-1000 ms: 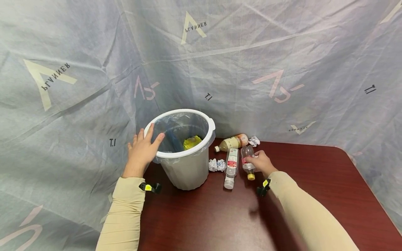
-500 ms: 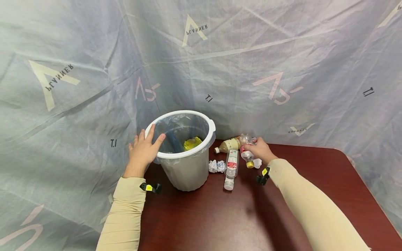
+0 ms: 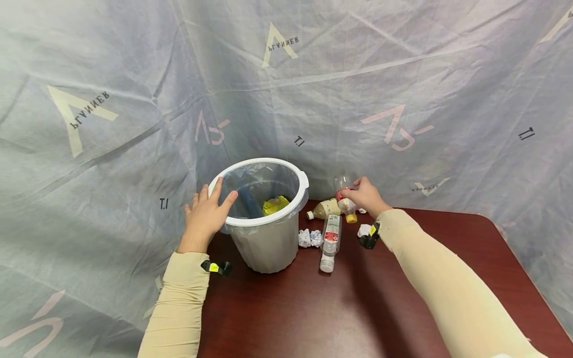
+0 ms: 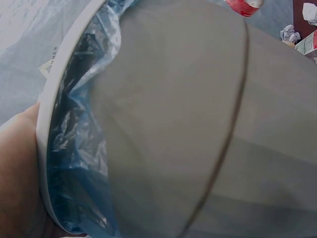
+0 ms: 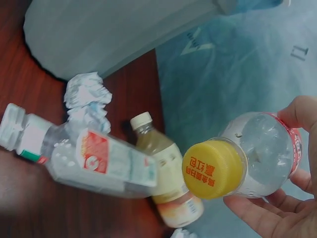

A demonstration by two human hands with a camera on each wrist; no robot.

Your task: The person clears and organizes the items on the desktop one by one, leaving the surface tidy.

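My left hand (image 3: 206, 216) rests on the white rim of a grey trash bin (image 3: 264, 248), fingers straight and spread. In the left wrist view, part of the hand shows beside the rim and the plastic liner (image 4: 81, 163). My right hand (image 3: 369, 196) grips a clear plastic bottle (image 5: 260, 153) with a red label and a yellow cap, above the table and tilted cap-down. Below it lie a clear bottle (image 3: 332, 233) with a white cap and a bottle (image 3: 323, 209) with a cream label, partly hidden behind the held bottle. Something yellow and crumpled (image 3: 275, 205) lies inside the bin.
Two crumpled paper balls (image 3: 310, 238) lie between the bin and the white-capped bottle. Another paper ball (image 3: 364, 230) sits under my right wrist, and part of one more shows farther back. The dark red table (image 3: 286, 308) meets a grey cloth wall (image 3: 331, 124) behind and left.
My right hand has lifted the yellow-capped bottle off the table and carried it up and slightly left, uncovering a paper ball. My left hand has stayed on the bin's rim.
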